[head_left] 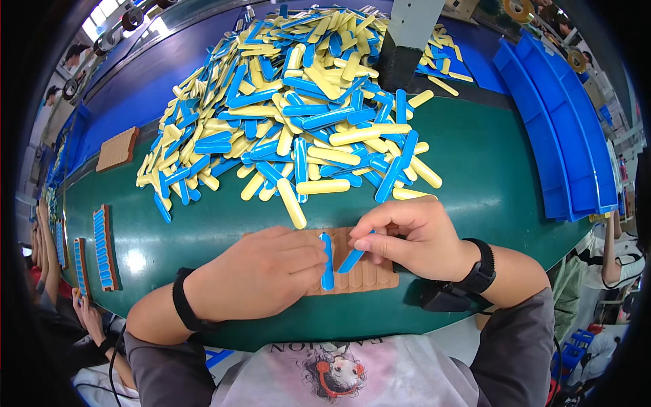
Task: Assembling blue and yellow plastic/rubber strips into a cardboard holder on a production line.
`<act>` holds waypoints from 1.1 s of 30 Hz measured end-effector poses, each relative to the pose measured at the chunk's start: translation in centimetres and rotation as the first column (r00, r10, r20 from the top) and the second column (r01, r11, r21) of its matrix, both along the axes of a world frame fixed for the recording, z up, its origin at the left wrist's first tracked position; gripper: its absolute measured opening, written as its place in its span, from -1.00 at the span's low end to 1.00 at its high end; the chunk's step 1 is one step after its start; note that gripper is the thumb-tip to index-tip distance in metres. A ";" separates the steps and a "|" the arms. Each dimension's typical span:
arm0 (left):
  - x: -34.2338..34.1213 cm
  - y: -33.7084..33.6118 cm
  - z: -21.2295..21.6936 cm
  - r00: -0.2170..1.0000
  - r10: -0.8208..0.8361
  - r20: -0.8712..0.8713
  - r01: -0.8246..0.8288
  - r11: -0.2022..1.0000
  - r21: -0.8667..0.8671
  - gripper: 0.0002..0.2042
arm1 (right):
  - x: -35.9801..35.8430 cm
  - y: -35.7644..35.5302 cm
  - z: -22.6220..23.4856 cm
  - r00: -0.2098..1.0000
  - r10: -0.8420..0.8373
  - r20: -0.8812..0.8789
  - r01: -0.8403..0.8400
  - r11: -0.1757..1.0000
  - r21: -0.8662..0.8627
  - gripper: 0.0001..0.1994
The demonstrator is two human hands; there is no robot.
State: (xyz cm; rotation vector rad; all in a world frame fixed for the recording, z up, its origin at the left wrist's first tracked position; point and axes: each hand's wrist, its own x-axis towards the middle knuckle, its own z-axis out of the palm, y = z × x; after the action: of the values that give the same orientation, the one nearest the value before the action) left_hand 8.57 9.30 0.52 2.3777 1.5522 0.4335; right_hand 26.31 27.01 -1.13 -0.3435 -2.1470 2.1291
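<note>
While the left hand's (264, 275) grip is hidden, a strip (350, 261) is pinched by the right hand (410, 237), aslant to tray grooves (369, 275).

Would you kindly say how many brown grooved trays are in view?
5: the front tray under the left hand and right hand, upper-left tray, and at left three with blue strips: the inner tray, middle tray and outermost tray. More may be hidden.

Hands (261, 275) (413, 241) close together, fingers (308, 259) curled
</note>
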 end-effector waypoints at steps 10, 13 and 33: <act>1.0 -0.1 0.1 0.999 0.047 0.014 -0.047 0.999 0.000 -0.68 | -1.2 -1.2 -1.7 0.926 0.198 -0.322 0.126 0.642 0.757 -0.67; 1.2 -0.1 0.3 0.997 0.039 -0.073 -0.040 0.999 -0.004 -0.66 | -0.2 -1.5 -0.8 0.908 0.324 -0.265 0.073 0.501 0.862 -0.73; -1.8 0.4 1.6 0.924 0.281 0.259 -0.256 0.958 -0.127 -0.51 | -4.4 4.1 -1.9 0.924 0.232 -0.305 0.184 0.429 0.885 -0.84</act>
State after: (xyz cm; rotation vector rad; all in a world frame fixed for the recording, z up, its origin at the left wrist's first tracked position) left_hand 6.73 9.75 2.14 1.9432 1.7267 0.7025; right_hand 21.90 31.13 -3.01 0.2205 -2.6028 0.6083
